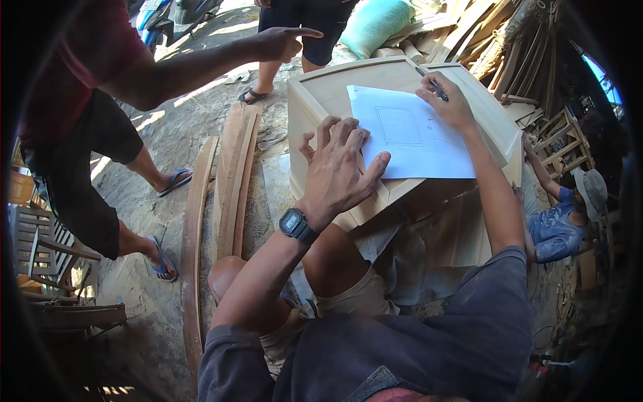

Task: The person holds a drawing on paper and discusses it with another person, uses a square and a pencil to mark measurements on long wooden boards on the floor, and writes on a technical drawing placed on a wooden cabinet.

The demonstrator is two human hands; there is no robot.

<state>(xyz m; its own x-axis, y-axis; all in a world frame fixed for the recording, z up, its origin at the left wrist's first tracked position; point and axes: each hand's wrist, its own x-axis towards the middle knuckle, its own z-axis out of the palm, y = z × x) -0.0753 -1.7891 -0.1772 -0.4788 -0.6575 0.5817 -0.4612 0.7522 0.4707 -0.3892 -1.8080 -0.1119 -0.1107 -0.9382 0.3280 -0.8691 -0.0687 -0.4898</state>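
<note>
A white sheet of paper (439, 161) with pencil-like lines of a rectangle lies on a pale wooden cabinet piece (321, 84) with raised edges. My left hand (338, 164), a black watch on its wrist, is spread open at the sheet's left edge, fingertips partly over the paper. Toward the sheet's upper right corner, my right hand (450, 104) is closed around a dark pen (439, 90). The pen's one end sticks out up and left past the fingers; whether its tip touches the paper is hidden.
On the left a person in a maroon shirt (100, 47) points an arm across, near another person's legs (268, 74). Curved wooden boards (231, 181) lie on the ground beside the cabinet. At right someone in a hat (589, 194) crouches. Wood strips and a green sack (376, 27) are behind.
</note>
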